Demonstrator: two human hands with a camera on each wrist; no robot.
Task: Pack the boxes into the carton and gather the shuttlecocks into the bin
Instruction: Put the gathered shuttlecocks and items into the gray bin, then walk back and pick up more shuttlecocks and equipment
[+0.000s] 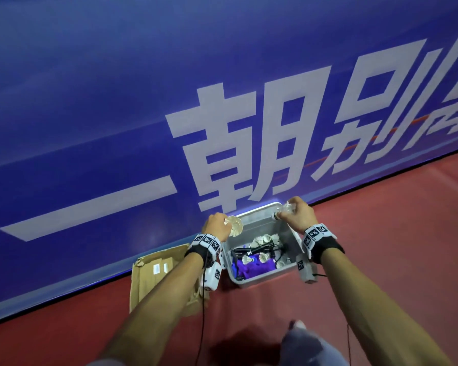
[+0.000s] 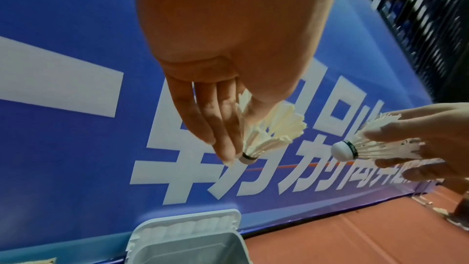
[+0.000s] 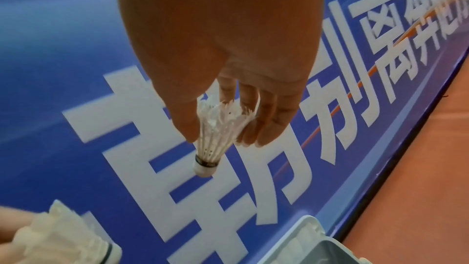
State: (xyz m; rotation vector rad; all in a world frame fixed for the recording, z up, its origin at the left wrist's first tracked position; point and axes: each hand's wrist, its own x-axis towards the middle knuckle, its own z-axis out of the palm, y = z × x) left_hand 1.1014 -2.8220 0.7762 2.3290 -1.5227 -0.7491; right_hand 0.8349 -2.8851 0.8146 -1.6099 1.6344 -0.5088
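We count two hands: our left hand (image 1: 217, 227) holds one shuttlecock (image 1: 234, 225), and our right hand (image 1: 299, 215) holds a second shuttlecock (image 1: 284, 210). One grey bin (image 1: 291, 235) stands on the floor, with roughly five more shuttlecocks (image 1: 265, 240) inside; the exact number is unclear. One cardboard carton (image 1: 143, 281) lies beside it.

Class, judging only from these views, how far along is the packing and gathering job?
Done: several shuttlecocks already lie in the grey bin. In hand: the left hand holds one shuttlecock and the right hand another, both above the bin, not yet dropped. Left: releasing them. The carton stands open beside the bin; the arm hides much of its inside.
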